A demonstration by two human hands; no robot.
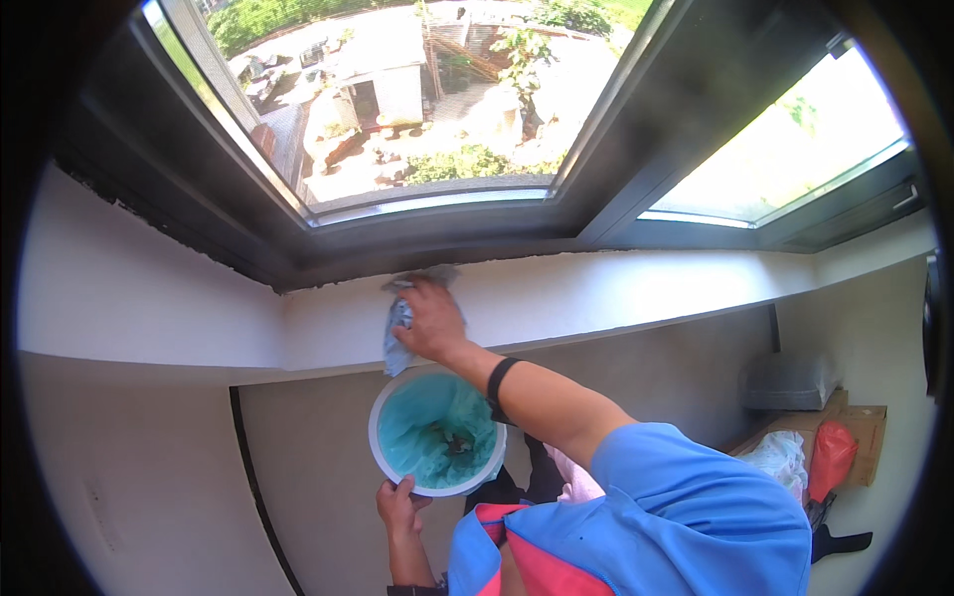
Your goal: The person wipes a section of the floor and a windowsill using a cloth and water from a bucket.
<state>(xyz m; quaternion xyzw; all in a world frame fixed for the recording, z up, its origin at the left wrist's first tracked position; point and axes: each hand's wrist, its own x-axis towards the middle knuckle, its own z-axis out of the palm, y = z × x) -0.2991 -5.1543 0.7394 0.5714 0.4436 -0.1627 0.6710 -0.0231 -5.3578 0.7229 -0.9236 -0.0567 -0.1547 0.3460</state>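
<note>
My right hand presses a crumpled grey-blue cloth onto the white windowsill, close to the lower edge of the dark window frame. Part of the cloth hangs over the sill's front edge. With my left hand I grip the rim of a round white bin, tilted so that its inside shows, just below the sill. A turquoise plastic bag lines the bin, and some small dark debris lies at its bottom. My right forearm passes over the bin's right side.
Cardboard boxes, a grey plastic-wrapped bundle, a red plastic bag and a white plastic bag are at the right by the wall. A wall borders the sill at the left. Buildings and plants show outside through the window.
</note>
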